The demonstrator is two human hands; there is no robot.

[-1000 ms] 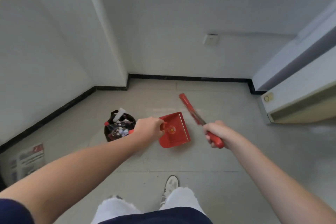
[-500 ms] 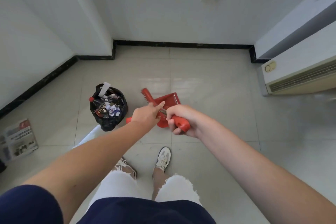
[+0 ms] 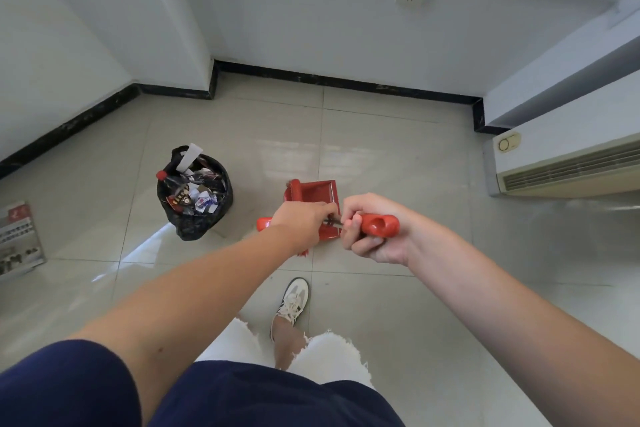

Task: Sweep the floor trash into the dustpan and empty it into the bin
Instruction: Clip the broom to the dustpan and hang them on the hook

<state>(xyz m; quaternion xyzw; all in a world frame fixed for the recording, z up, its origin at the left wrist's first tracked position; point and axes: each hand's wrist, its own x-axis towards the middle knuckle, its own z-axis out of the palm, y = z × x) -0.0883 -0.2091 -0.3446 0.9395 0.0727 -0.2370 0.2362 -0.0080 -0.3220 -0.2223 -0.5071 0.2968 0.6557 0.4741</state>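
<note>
A small red dustpan (image 3: 316, 191) hangs in the air just right of the bin. My left hand (image 3: 303, 220) grips its handle, whose red end (image 3: 264, 222) sticks out to the left. My right hand (image 3: 372, 232) is wrapped round the red brush handle (image 3: 379, 225), right beside the left hand. The brush's thin neck runs between the two hands and across the pan; its head is mostly hidden by my left hand. The black-bagged bin (image 3: 194, 230) stands on the floor to the left, full of wrappers and a bottle.
A low heater unit (image 3: 568, 168) lines the right wall. A stack of printed leaflets (image 3: 19, 241) lies at the left edge. White walls with a black skirting (image 3: 339, 81) close the corner ahead. My shoe (image 3: 293, 298) is on the tiles below the hands.
My right hand swung the brush left until it lies across the dustpan, and the two hands came together. The view tilted down toward the floor.
</note>
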